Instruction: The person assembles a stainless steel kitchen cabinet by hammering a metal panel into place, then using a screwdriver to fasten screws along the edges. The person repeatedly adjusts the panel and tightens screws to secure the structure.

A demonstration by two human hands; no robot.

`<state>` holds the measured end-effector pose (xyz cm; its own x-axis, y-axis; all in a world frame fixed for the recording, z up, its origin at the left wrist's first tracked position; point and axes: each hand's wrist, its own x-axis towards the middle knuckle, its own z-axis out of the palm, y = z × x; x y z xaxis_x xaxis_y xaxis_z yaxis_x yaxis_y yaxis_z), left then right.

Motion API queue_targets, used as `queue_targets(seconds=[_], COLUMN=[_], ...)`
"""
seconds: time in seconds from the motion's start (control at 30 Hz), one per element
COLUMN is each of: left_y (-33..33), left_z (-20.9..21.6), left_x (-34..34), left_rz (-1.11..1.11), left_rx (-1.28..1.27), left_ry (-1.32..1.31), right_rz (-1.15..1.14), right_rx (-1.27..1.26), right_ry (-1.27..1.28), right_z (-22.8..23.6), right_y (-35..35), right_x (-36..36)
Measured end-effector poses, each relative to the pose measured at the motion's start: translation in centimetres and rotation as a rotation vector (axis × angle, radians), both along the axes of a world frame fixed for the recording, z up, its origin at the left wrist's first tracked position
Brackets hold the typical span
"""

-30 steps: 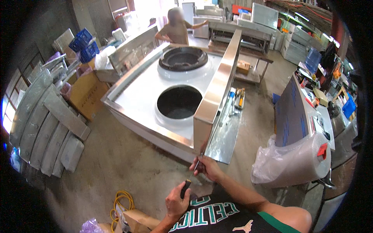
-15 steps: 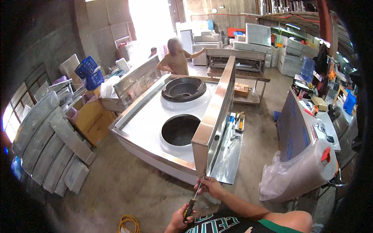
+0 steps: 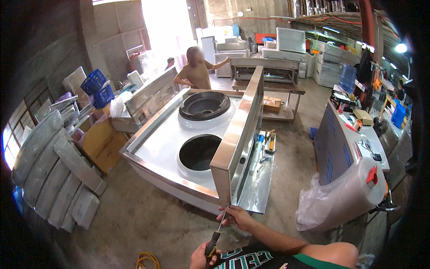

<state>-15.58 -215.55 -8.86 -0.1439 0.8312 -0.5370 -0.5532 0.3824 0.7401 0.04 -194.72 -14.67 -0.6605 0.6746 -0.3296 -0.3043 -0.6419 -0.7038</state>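
A screwdriver (image 3: 212,244) with a black and yellow handle points up and away from me. My left hand (image 3: 202,256) is wrapped round its handle. My right hand (image 3: 238,218) pinches the shaft close to the tip, by the lower end of the upright steel back panel (image 3: 221,175). Whether a screw sits at the tip is too small to tell. That panel runs along the right side of a large stainless steel wok range (image 3: 154,154). One black burner ring (image 3: 204,106) lies in the far opening; the near burner opening (image 3: 200,153) is a bare dark well.
A metal sheet (image 3: 260,188) with tools on it juts out right of the panel. Bubble wrap roll (image 3: 345,197) and a cluttered workbench (image 3: 329,139) stand right. Wrapped panels (image 3: 58,166) lean left; a yellow cord (image 3: 148,259) is on the floor. Another person (image 3: 197,71) stands behind the range.
The view has shifted slightly, so the range sits a little further left. My hands keep the same hold on the screwdriver at the panel's end. The other person stays in place.
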Motion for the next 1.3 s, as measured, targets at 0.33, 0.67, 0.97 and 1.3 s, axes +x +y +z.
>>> queue_targets(seconds=[0.33, 0.67, 0.97, 1.3], left_y=[-1.0, -1.0, -1.6, -0.9], left_z=[0.3, -0.7, 0.1, 0.2], left_x=[-0.1, -1.3, -0.5, -0.1], left_rz=[0.066, 0.035, 0.009, 0.008], left_rx=[0.605, -0.013, 0.451, 0.382], left_ry=[1.44, -0.031, 1.301, 0.966], right_rz=[-0.107, -0.012, -0.086, -0.084], right_rx=[0.05, -0.006, -0.005, 0.056], right_ry=[-0.149, -0.008, -0.086, -0.081], right_z=[-0.3, 0.8, 0.3, -0.6], right_y=[-0.6, -0.3, -0.4, -0.5], right_x=[-1.6, -0.5, -1.1, -0.9])
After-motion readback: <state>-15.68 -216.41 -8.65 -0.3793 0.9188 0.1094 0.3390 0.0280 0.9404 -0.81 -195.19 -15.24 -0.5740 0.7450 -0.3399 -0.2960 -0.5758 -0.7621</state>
